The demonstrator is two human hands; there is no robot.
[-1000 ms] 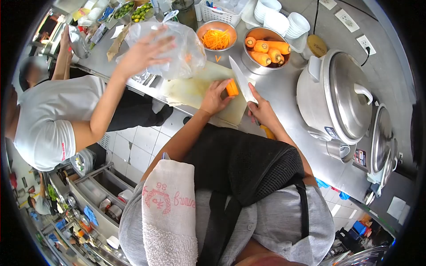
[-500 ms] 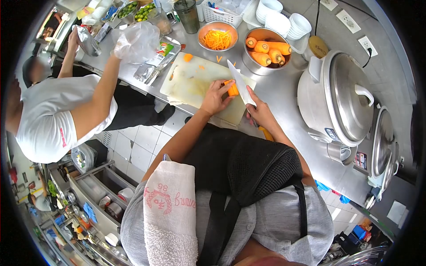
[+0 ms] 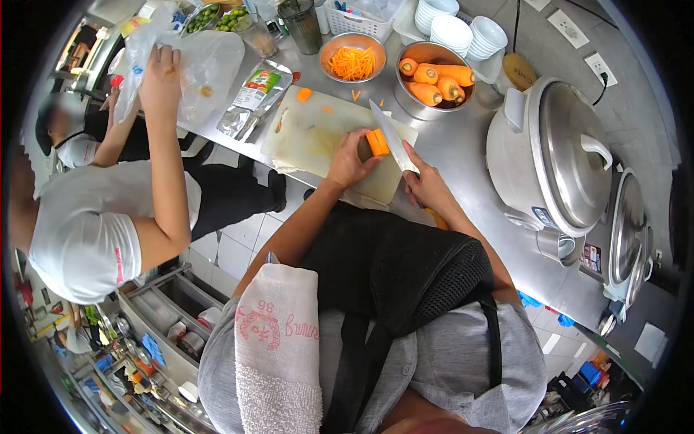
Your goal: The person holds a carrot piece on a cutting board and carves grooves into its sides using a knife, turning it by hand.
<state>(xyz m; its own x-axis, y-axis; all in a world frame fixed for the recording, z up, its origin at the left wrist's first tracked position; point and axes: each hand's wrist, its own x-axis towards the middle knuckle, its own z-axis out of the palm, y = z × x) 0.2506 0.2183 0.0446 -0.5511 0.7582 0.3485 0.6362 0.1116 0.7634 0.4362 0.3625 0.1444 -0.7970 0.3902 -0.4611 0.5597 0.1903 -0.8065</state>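
Observation:
My left hand [image 3: 350, 159] holds a cut orange carrot block [image 3: 377, 142] against the cutting board [image 3: 303, 142], fingers curled on its left side. In my right hand [image 3: 428, 179] is the handle of a knife [image 3: 391, 137], whose blade lies along the right side of the block, tip pointing away from me. Small carrot bits lie on the board, with a larger piece [image 3: 304, 94] near its far left corner. Beyond the board stand a bowl of shredded carrot [image 3: 353, 64] and a steel pot of whole carrots [image 3: 437, 81].
A co-worker [image 3: 94, 217] at the left holds a plastic bag [image 3: 210, 76] over the counter. A foil packet [image 3: 254, 99] lies left of the board. White bowls [image 3: 450, 35] stand at the back, a large lidded cooker [image 3: 553, 155] at the right. Another person is farther left.
The co-worker's plastic bag has moved left, off the board, uncovering the foil packet and the board's far end. My hands have barely moved, still at the carrot block and knife.

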